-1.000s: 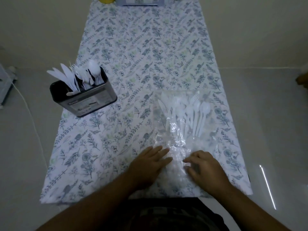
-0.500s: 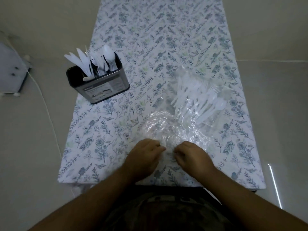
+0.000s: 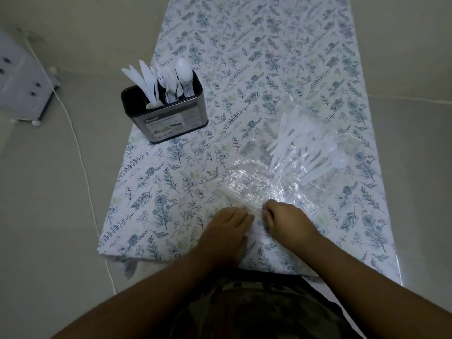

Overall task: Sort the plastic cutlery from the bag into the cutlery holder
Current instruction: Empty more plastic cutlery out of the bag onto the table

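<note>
The clear plastic bag lies crumpled and glossy on the worktop, right of centre, its thin film wrinkled into bright creases near the person and flatter farther away. Inside its far part sits a loose bundle of white plastic cutlery: slim handles lying side by side at a slant, with fork tines and rounded spoon bowls showing through the film. The near edge of the bag is drawn into a narrow, stiff-looking strip that runs toward the two hands.

The left hand and the right hand lie close together at that near edge, knuckles up. The fingers of both are curled and pinch the bag's edge between them; the fingertips themselves are hidden under the knuckles and the film.

The cutlery holder stands upright well to the left of the bag and farther from the person. It is a rounded-corner rectangular tin of brushed metal with a dark rim and a printed label on its front. More white plastic cutlery stands in it, with pointed knife blades to the left and oval spoon bowls to the right; the dividers inside cannot be made out.

The worktop is covered with a smooth, slightly shiny cloth printed with blue-grey sprigs and flowers on white. Beyond its left edge a thin white cord trails across the pale floor.
</note>
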Tool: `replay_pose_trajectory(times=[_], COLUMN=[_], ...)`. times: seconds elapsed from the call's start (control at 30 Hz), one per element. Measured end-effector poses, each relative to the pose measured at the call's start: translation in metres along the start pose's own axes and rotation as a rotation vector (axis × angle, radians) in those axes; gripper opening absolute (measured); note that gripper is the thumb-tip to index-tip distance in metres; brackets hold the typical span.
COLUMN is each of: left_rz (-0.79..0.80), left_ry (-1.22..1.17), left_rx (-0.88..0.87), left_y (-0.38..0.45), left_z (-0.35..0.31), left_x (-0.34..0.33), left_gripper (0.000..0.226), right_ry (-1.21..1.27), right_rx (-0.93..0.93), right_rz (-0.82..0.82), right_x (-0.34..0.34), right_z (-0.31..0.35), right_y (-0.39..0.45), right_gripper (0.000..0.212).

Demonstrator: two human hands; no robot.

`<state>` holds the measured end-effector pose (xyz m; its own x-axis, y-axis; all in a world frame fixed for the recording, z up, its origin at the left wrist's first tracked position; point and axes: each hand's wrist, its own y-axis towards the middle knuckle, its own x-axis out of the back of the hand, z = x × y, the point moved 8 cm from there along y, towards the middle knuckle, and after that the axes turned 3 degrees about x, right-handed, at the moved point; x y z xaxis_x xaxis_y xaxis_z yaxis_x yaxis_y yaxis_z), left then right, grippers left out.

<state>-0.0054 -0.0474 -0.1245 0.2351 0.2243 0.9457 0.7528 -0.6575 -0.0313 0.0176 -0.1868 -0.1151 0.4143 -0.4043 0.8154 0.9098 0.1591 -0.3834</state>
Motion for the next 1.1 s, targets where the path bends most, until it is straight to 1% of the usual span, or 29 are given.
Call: replay_pose_trajectory(times=[0.17,0.23,0.33,0.4,0.47,0.57,0.73,0.93,1.1], left_rz=[0.014,0.037,0.027,0.031,0.05,0.078,0.102,0.215,0.254], left_ry=[0.008,0.014,0.034,0.064,0.095,0.133,0.132,0.166,0.197], left_rx=[0.033,0.031,0.023,0.026,0.032,0.04,0.069,0.099,0.12], left_y=[0.008,0.008,0.008,0.008,0.008,0.006,0.005,0.004,0.004], left_z=[-0.006,-0.005,-0.007,-0.008,-0.008,-0.009,-0.007,-0.005,-0.005], left_x=[0.005,0.003,0.005,0.005,0.002,-0.003,-0.002,-0.008,-0.012], left_gripper=[0.063,0.062,0.062,0.062,0.063,0.061,0.062,0.073,0.077], right_ry=[0.101,0.069,0.066,0.102,0.098,-0.029,-0.12,-0.091,-0.058], right_rx=[0.016,0.045,0.039,0.017,0.011,0.078,0.166,0.174,0.122], right_rz=[0.035,0.088,0.137,0.143,0.159,0.223,0.294,0.247,0.197], right_x=[0.002,-0.001,-0.003,-0.004,-0.006,-0.016,-0.016,-0.013,-0.012], right_z=[0.003,0.004,0.0,-0.003,-0.003,0.003,0.006,0.009,0.006], right_y=[0.002,0.004,0.01,0.015,0.019,0.02,0.024,0.021,0.019], right_gripper=[0.011,0.011,0.001,0.006,0.007,0.016,0.018,0.018,0.02])
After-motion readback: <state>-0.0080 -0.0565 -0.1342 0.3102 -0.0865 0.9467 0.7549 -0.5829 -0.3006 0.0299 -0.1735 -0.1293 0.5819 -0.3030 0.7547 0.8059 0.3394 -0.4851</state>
